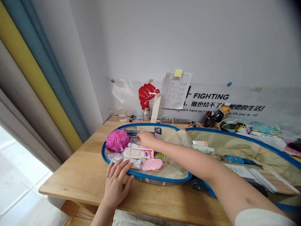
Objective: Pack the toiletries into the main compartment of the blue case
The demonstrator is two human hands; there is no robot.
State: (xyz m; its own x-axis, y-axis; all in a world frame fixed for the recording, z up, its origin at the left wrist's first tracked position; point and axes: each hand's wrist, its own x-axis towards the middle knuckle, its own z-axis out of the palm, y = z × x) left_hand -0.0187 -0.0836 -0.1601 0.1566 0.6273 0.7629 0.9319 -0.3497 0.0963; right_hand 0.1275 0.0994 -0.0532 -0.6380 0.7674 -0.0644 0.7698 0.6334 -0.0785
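A blue-rimmed suitcase (pixel 162 179) lies open on the wooden table. My left hand (pixel 118 179) rests at the front-left of its rim, fingers spread and holding nothing. Over the left half reaches my right hand (pixel 145 139), its fingers bent down together beside dark, flat packages (pixel 133 133); what they grip is hidden. Left of it sits a magenta bath puff (pixel 117 140). Nearer me are a cream-coloured tube (pixel 134 153), a red-and-white box (pixel 150 153) and a pink oval case (pixel 152 164). A black-and-grey package (pixel 158 132) lies just behind my right wrist.
The suitcase's right half holds a blue item (pixel 237 159), white packets and a striped panel (pixel 274 180). Behind stand a glass cup (pixel 122 115), a small jar (pixel 146 114), a white lamp-like stand (pixel 155 108), a power strip (pixel 176 121) and a bottle (pixel 223 111). Curtains (pixel 42 69) hang left.
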